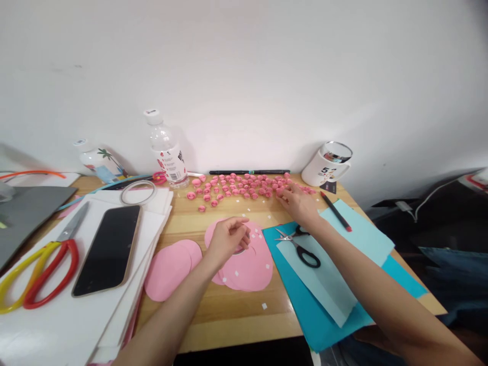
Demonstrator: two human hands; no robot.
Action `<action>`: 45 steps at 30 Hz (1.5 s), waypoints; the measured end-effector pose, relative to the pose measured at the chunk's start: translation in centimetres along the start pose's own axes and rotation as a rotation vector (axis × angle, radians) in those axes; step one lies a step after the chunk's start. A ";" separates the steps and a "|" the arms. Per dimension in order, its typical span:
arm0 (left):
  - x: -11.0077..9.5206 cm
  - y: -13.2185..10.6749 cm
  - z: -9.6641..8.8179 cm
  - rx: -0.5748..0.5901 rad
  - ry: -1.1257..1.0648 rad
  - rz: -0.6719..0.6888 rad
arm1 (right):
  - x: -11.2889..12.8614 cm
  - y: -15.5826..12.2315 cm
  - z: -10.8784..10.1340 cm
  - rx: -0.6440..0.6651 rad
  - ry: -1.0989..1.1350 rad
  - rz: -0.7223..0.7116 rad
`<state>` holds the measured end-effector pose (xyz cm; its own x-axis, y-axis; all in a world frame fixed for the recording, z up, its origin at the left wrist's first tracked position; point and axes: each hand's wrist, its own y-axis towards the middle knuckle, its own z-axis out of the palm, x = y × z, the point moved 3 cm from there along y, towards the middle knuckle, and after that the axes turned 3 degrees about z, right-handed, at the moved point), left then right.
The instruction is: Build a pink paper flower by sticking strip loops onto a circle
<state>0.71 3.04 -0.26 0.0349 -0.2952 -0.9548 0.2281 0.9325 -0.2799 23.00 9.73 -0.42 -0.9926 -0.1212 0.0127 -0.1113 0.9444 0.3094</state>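
Note:
My left hand (230,238) hovers over a stack of pink paper circles (259,272), its fingers loosely bent and slightly apart, with nothing visible between them. A dark curved edge shows under its fingers; I cannot make out what it is. My right hand (299,204) reaches to the right part of a spread of small rolled pink paper flowers (230,187). Its fingertips are closed at one rolled flower (280,192), partly hidden by the fingers. Small white squares (264,306) are scattered on the circles and table. More pink circles (170,272) lie to the left.
Small black-handled scissors (308,256) rest on blue paper (305,300) under my right forearm. A mug (318,170), a pen (337,213) and a bottle (168,152) stand or lie around. Left are a phone (109,251), large scissors (51,272) and white sheets (72,325).

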 end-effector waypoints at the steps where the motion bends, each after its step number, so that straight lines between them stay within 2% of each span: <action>1: -0.1 0.0 0.0 0.000 0.004 -0.001 | 0.0 0.1 0.0 -0.012 -0.002 -0.006; 6: -0.3 -0.2 0.1 0.003 0.011 0.000 | -0.7 0.4 -0.3 -0.033 0.053 -0.020; 12: -0.4 -0.3 0.1 0.012 0.049 -0.004 | -2.3 0.2 -1.1 -0.064 0.140 0.082; 15: -0.4 -0.2 0.1 0.024 0.053 -0.004 | -1.7 0.2 -1.3 -0.069 0.196 0.046; 20: -0.3 -0.1 0.1 0.006 0.049 -0.013 | 0.7 0.4 -0.6 -0.078 0.210 -0.068; 24: -0.1 0.0 0.0 -0.004 0.027 -0.011 | 1.8 0.8 0.1 -0.055 0.138 -0.074; 29: 0.1 0.2 0.0 0.008 -0.019 0.009 | 2.1 1.1 0.5 -0.045 0.104 -0.069; 32: 0.2 0.3 0.0 0.016 -0.040 0.026 | 2.0 1.0 0.3 -0.052 0.200 -0.059; 34: 0.1 0.2 -0.1 0.035 -0.044 0.053 | 2.0 0.7 -0.6 -0.039 0.365 -0.041; 36: -0.3 0.1 0.0 0.062 -0.053 0.108 | 2.3 0.3 -2.0 0.049 0.624 -0.015; 39: -1.1 -0.3 0.2 0.109 -0.094 0.191 | 3.9 -0.9 -4.4 0.434 1.046 -0.113; 42: -1.6 -0.7 0.7 0.174 -0.141 0.216 | 5.4 -2.1 -6.2 0.602 1.281 -0.161; 45: -1.6 -1.0 1.0 0.189 -0.129 0.210 | 6.2 -2.9 -6.2 0.689 1.377 -0.122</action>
<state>1.37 2.39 1.67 0.2208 -0.1351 -0.9659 0.3793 0.9243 -0.0426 17.43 4.39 4.64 -0.2073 -0.0184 0.9781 -0.5700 0.8148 -0.1055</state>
